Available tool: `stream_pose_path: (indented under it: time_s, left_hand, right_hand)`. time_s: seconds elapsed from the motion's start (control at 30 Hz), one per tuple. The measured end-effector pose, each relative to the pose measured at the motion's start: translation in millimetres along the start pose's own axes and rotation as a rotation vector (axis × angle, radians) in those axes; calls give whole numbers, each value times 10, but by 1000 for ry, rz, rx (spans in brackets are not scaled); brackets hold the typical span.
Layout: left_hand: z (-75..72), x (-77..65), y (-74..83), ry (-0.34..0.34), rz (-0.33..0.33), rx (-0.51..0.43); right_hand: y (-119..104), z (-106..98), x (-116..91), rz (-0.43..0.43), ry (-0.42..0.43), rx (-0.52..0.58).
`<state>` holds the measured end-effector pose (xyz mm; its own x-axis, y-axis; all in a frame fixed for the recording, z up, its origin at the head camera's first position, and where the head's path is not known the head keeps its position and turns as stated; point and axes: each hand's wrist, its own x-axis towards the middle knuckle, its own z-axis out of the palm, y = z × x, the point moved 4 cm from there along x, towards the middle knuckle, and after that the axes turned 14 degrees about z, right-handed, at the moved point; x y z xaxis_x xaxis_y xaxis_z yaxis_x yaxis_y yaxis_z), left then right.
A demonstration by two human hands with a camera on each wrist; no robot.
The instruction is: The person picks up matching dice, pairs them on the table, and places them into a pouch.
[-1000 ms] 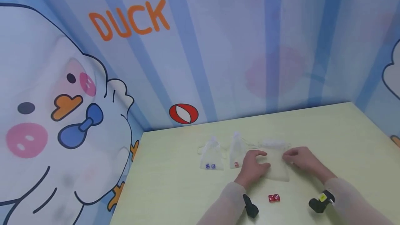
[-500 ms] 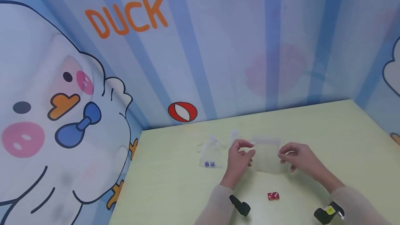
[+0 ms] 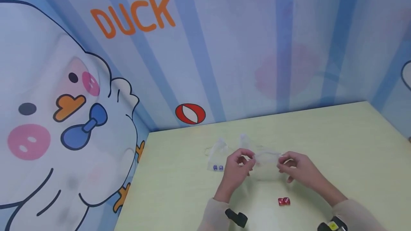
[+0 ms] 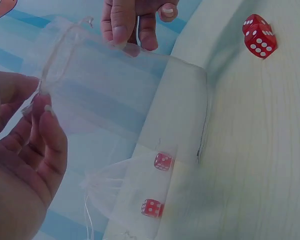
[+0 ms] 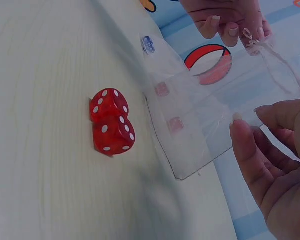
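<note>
A sheer white drawstring bag (image 3: 266, 173) hangs raised above the table, its bottom edge toward me. My left hand (image 3: 235, 172) pinches one side near the drawstring top, while my right hand (image 3: 300, 168) pinches the opposite side. Through the mesh (image 4: 125, 95) nothing shows inside in the left wrist view. On the table in front lie two red dice (image 3: 284, 201) with white dots, touching each other. Behind the held bag, a second sheer bag (image 4: 122, 182) contains two red dice (image 4: 152, 207); my left hand mostly hides it in the head view.
Further left lies another sheer bag (image 3: 219, 152) with two blue dice (image 3: 218, 167) at its bottom. The pale table (image 3: 179, 188) meets a printed blue fabric wall (image 3: 237, 45) at its back edge. A black wrist camera (image 3: 236, 218) sits on the left sleeve.
Both hands have taken hold of the nearest bag, lifted it off the table and shifted it left. Its face has tilted. The loose red dice have stayed put.
</note>
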<state>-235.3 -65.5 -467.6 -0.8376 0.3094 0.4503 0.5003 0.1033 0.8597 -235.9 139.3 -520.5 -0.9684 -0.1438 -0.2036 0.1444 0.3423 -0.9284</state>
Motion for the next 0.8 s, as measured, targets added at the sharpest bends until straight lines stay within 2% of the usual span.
stream_pose_path:
  time_s: [0.23,0.37,0.5,0.8]
  left_hand:
    - [21,-56,-26,-4,-7,61]
    - [18,-94,-192,10,-7,104]
    - [20,-116,-340,-7,6,147]
    - [38,-137,-337,-29,83,182]
  right_hand:
    - [-25,63,1,0,-15,14]
    - [13,88,11,15,-18,16]
    - [43,87,3,24,-8,-3]
    - [162,-26,-97,61,26,-63]
